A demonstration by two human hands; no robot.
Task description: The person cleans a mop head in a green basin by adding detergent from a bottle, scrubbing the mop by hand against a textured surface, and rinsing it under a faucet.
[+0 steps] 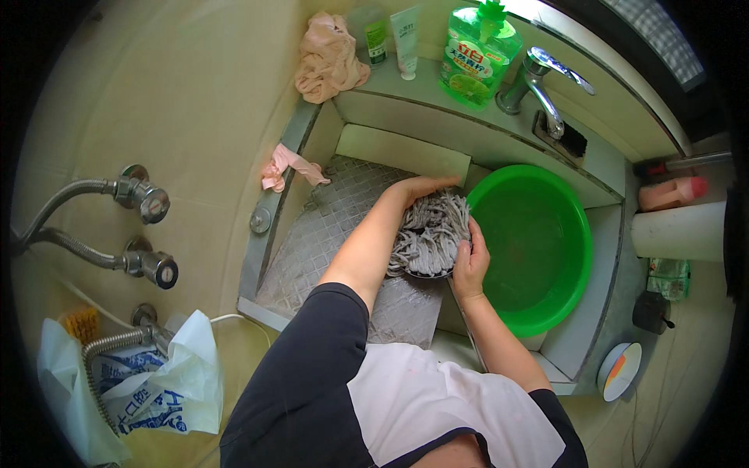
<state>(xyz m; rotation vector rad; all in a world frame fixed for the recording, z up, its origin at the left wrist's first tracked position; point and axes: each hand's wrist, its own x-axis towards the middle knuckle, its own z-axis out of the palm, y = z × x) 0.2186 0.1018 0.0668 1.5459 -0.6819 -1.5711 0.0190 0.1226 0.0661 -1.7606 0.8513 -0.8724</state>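
Observation:
A grey string mop head [431, 232] is cupped between my two hands over the sink, with a dark round rim showing at its near side. My left hand [427, 186] reaches around its far side, fingers extended along the strands. On the right side of the mop head, my right hand [472, 264] presses with curved fingers, close to the basin's edge. A green basin [583, 242] holding cloudy water stands right beside it. Below and left of the mop head lies the sloping grey ribbed washboard surface [300, 226] of the sink.
Along the back ledge are a crumpled pink cloth [329, 58], a white tube [406, 43], a green soap bottle [477, 58], a tap [538, 82] and a brush [573, 140]. Pipe valves [144, 199] and a white plastic bag [175, 382] are at left. A bowl [620, 373] sits at right.

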